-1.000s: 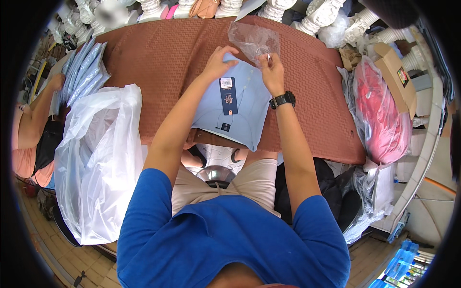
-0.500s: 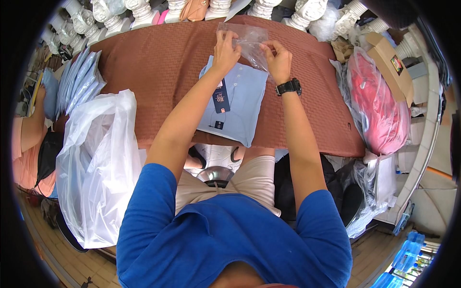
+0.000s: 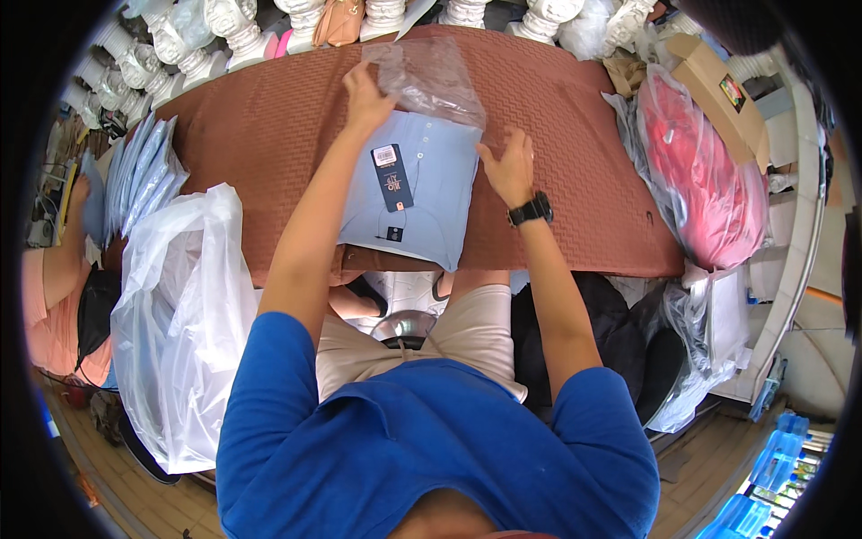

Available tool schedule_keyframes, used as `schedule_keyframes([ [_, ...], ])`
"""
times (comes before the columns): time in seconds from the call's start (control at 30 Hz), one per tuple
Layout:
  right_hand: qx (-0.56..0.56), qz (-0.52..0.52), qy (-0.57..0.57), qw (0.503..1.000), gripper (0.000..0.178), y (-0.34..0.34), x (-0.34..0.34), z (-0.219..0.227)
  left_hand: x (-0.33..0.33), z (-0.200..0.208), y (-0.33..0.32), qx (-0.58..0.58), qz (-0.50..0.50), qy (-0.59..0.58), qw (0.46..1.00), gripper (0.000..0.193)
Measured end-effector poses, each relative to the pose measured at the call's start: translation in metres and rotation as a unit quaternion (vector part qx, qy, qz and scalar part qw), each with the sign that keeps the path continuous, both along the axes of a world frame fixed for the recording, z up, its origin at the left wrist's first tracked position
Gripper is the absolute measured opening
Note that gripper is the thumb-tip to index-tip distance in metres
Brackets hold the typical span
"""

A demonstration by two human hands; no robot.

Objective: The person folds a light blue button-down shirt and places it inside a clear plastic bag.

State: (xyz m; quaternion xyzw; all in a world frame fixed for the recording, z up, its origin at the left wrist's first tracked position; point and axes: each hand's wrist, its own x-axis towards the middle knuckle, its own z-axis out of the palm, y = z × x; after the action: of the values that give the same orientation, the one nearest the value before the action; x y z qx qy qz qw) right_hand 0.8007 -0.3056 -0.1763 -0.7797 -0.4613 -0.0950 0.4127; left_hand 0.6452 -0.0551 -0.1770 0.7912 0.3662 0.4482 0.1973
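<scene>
The folded shirt is laid on a brown mat; clear film beyond it is best smoothed gently; left hand, by the shirt's far-left corner, half-curled, hold unclear; right hand, right of the shirt, fingers spread, empty.

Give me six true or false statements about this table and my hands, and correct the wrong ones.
1. The folded light-blue buttoned garment lies on the brown textured table cover. True.
2. The black wristwatch is on the left wrist. False: it is on the right one.
3. A dark-blue rectangular hang tag lies on the garment. True.
4. The right hand is clenched into a fist. False: it is open beside the garment's right edge.
5. Thin clear plastic film extends beyond the garment's far edge. True.
6. The plastic-wrapped red bundle is left of the garment. False: it is to the right.
</scene>
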Motion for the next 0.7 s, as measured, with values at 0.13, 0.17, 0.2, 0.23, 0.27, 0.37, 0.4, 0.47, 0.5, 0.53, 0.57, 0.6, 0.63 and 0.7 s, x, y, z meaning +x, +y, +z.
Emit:
schedule_keyframes([
  [0.13,-0.094,-0.018,0.249,0.964,0.057,-0.051,-0.036,-0.004,-0.103,-0.036,-0.018,-0.211,-0.042,0.107,0.971,0.078],
  [0.17,-0.112,-0.019,0.277,0.954,0.057,-0.070,-0.048,-0.004,-0.120,-0.029,-0.047,-0.223,-0.028,0.161,0.961,0.076],
  [0.2,-0.128,-0.012,0.303,0.945,0.056,-0.085,-0.064,-0.001,-0.138,-0.023,-0.072,-0.297,-0.031,0.141,0.944,0.074],
  [0.23,-0.142,-0.003,0.328,0.934,0.055,-0.091,-0.078,-0.002,-0.153,-0.020,-0.091,-0.368,-0.032,0.121,0.922,0.073],
  [0.27,-0.138,0.010,0.358,0.923,0.055,-0.093,-0.090,-0.006,-0.165,-0.019,-0.106,-0.368,-0.040,0.109,0.923,0.073],
  [0.37,-0.104,0.048,0.412,0.904,0.053,-0.097,-0.116,-0.028,-0.172,-0.020,-0.141,-0.392,-0.070,0.070,0.915,0.071],
  [0.4,-0.079,0.066,0.410,0.906,0.053,-0.091,-0.115,-0.043,-0.169,-0.013,-0.146,-0.413,-0.080,0.057,0.905,0.070],
  [0.47,-0.077,0.107,0.414,0.901,0.046,-0.084,-0.116,-0.035,-0.161,0.001,-0.151,-0.478,-0.085,0.019,0.874,0.065],
  [0.5,-0.068,0.109,0.471,0.873,0.042,-0.083,-0.116,-0.032,-0.162,0.001,-0.147,-0.520,-0.102,0.026,0.847,0.066],
  [0.53,-0.057,0.110,0.525,0.842,0.038,-0.079,-0.112,-0.029,-0.160,0.002,-0.140,-0.559,-0.121,0.031,0.819,0.067],
  [0.57,-0.046,0.110,0.577,0.808,0.035,-0.078,-0.110,-0.026,-0.161,0.002,-0.138,-0.597,-0.140,0.036,0.789,0.067],
  [0.6,-0.046,0.096,0.605,0.789,0.034,-0.077,-0.109,-0.012,-0.156,0.006,-0.146,-0.611,-0.138,0.007,0.779,0.065],
  [0.63,-0.025,0.100,0.624,0.775,0.037,-0.078,-0.107,-0.008,-0.153,0.005,-0.154,-0.603,-0.133,-0.031,0.786,0.065],
  [0.7,0.017,0.107,0.660,0.744,0.043,-0.080,-0.100,-0.006,-0.147,0.004,-0.171,-0.587,-0.123,-0.104,0.794,0.064],
])
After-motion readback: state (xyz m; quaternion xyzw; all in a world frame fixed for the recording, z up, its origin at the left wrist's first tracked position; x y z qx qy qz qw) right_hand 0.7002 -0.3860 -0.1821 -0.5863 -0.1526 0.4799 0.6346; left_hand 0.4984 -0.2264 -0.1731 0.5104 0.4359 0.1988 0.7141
